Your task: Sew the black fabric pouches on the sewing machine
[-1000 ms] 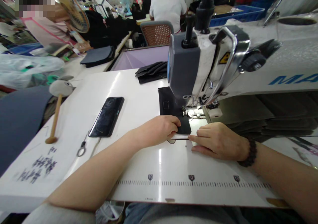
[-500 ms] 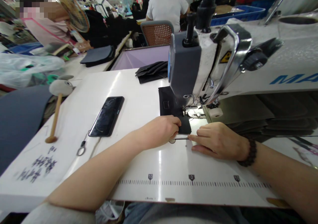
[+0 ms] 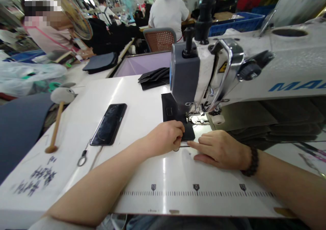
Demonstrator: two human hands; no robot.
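Note:
A black fabric piece [image 3: 166, 104] lies flat on the white table, partly beneath the presser foot of a sewing machine [image 3: 187, 77]. A small stitched rectangle shows on it. My left hand [image 3: 165, 138] has its fingers curled and pressed together on the near left part of the fabric. On the near right, my right hand [image 3: 221, 150] rests on the table with its index finger stretched out. That fingertip is at the fabric's near edge. Whether it presses the cloth or only the table, I cannot tell. The needle is hard to make out behind the machine head.
Left of my arm lie a phone [image 3: 109, 124] with a ring strap and a wooden-handled mallet [image 3: 57, 121]. Folded black fabric [image 3: 154, 78] sits behind the work. Dark panels [image 3: 275, 118] are stacked under the machine arm, with scissors [image 3: 310, 150] near them. Other people sit beyond.
The view has tipped up slightly. My right index fingertip has slid a little left along the fabric's near edge. My left hand stays on the fabric, nearly unmoved.

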